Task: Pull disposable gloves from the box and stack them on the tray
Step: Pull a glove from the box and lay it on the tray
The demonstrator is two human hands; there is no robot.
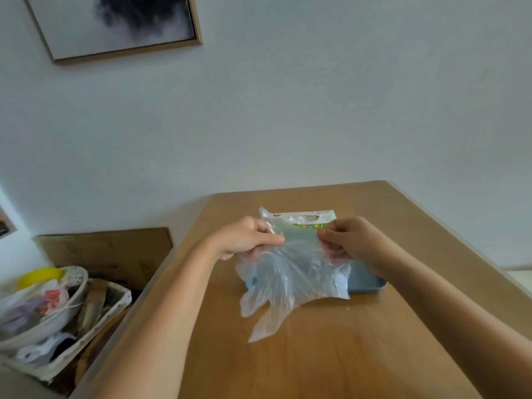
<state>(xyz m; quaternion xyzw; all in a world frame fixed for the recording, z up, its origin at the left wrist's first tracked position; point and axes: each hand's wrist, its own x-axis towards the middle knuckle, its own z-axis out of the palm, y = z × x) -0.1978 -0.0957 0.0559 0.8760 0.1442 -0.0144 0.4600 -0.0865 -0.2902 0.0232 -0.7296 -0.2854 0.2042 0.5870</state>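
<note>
Left hand and right hand each pinch the top edge of one clear glove, fingers curled on the film, holding it spread above the blue tray. Box stands just behind, on the wooden surface. The glove's finger end hangs past the tray's near rim.

Risks: the film looks light and clingy. It may stick to skin on release, fold over, or land half off the tray. Tray contents are hidden under the glove, so I cannot tell how any stack lies.
</note>
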